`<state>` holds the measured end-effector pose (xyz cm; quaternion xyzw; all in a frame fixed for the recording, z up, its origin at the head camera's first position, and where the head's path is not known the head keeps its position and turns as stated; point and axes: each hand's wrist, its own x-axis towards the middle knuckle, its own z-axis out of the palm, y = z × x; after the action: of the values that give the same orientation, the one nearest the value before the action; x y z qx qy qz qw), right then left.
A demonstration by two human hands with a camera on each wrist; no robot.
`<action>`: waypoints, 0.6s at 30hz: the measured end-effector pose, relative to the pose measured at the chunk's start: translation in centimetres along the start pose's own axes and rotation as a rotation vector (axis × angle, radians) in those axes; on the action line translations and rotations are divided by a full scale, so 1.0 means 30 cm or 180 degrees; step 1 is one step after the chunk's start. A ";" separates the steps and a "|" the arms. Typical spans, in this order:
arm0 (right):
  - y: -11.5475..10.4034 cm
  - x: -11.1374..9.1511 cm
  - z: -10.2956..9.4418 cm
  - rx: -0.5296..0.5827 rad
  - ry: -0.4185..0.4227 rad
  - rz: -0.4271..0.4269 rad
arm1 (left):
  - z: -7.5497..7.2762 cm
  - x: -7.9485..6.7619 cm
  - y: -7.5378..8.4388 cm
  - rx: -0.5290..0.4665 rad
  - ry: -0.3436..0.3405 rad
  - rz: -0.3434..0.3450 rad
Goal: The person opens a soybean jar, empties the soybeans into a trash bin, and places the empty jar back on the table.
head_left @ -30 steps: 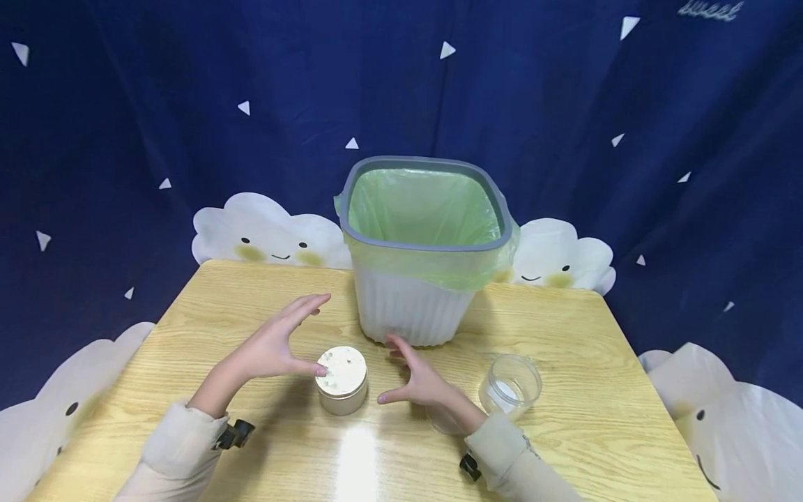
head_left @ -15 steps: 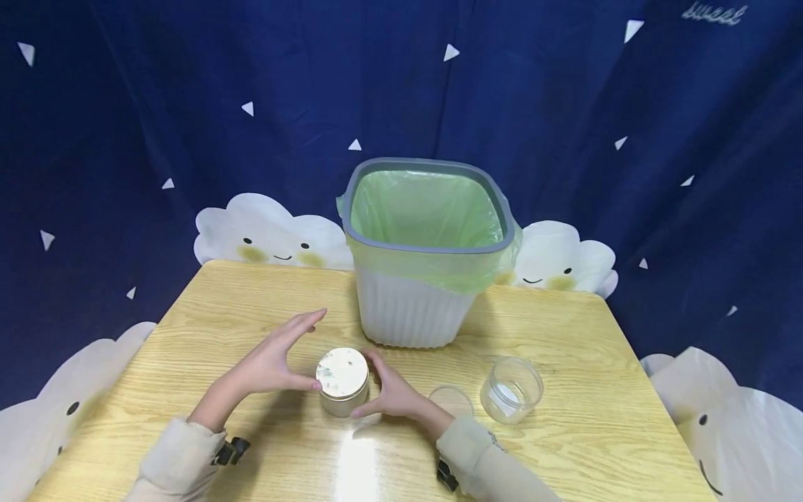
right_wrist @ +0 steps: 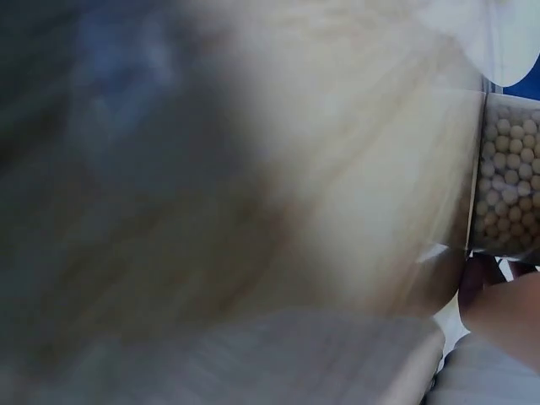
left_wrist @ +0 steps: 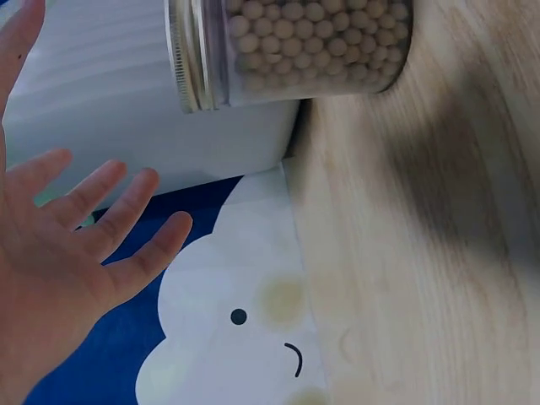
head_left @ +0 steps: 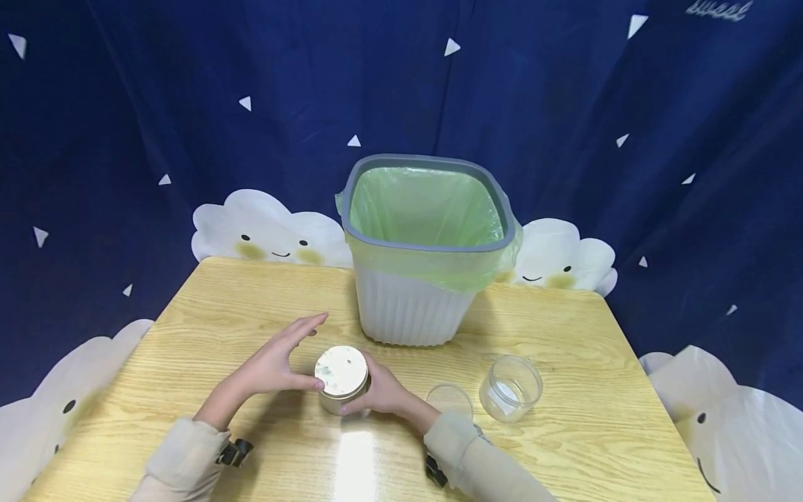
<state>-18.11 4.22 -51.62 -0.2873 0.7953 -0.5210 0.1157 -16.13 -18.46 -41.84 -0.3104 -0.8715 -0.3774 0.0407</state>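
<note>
A clear jar with a pale metal screw lid (head_left: 341, 369) stands on the table in front of the bin. Small round beige beads or beans fill the jar body (left_wrist: 321, 51), as the left wrist view shows. My right hand (head_left: 384, 389) grips the jar from the right, thumb on the near side and fingers round the far side. With fingers spread and straight, my left hand (head_left: 272, 367) is at the jar's left, its thumb tip right at the lid's edge. In the right wrist view, part of the jar (right_wrist: 510, 173) shows at the right border.
Behind the jar stands a white ribbed bin (head_left: 408, 307) lined with a green bag. To the right are a clear round lid (head_left: 449, 399) lying flat and an open clear jar (head_left: 509, 411). A blue curtain (head_left: 282, 70) with clouds hangs behind the wooden table (head_left: 583, 432).
My right hand has moved left to the jar and closed round it. The left hand has come slightly nearer to me, and the flat clear lid has come into sight.
</note>
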 end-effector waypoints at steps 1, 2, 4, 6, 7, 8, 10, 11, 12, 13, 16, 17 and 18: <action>-0.003 0.000 0.000 -0.0033 0.0012 0.0002 | 0.003 0.001 -0.003 0.0005 0.0002 0.0011; -0.005 0.000 -0.001 -0.0067 0.0018 0.0021 | 0.007 0.002 -0.007 0.0003 0.0009 0.0026; -0.016 -0.003 -0.004 -0.0131 0.0027 0.0063 | 0.015 0.004 -0.015 0.0002 0.0009 0.0045; -0.028 -0.007 -0.010 -0.0118 0.0025 0.0120 | 0.024 0.007 -0.021 -0.0021 0.0010 0.0052; -0.034 -0.009 -0.014 -0.0107 0.0021 0.0129 | 0.029 0.008 -0.023 -0.0048 0.0004 0.0049; -0.039 -0.011 -0.017 -0.0104 0.0018 0.0128 | 0.034 0.010 -0.024 -0.0067 0.0000 0.0037; -0.049 -0.014 -0.025 -0.0122 0.0003 0.0068 | 0.047 0.012 -0.025 -0.0107 -0.0022 0.0011; -0.055 -0.016 -0.030 -0.0129 -0.0006 0.0019 | 0.054 0.012 -0.025 -0.0125 -0.0031 -0.0002; -0.061 -0.018 -0.034 -0.0155 -0.0011 -0.0037 | 0.062 0.013 -0.026 -0.0145 -0.0040 -0.0011; -0.067 -0.020 -0.038 -0.0188 -0.0009 -0.0094 | 0.070 0.014 -0.026 -0.0184 -0.0048 -0.0007; -0.086 -0.027 -0.052 -0.0237 -0.0004 -0.0231 | 0.098 0.015 -0.029 -0.0237 -0.0042 0.0054; -0.093 -0.030 -0.056 -0.0232 0.0009 -0.0241 | 0.106 0.015 -0.029 -0.0253 -0.0029 0.0083; -0.100 -0.035 -0.061 -0.0229 0.0015 -0.0235 | 0.114 0.015 -0.029 -0.0269 -0.0017 0.0119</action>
<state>-17.15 5.34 -48.27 -0.3192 0.8027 -0.4967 0.0842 -16.44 -16.35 -44.68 -0.3291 -0.8490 -0.4122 0.0323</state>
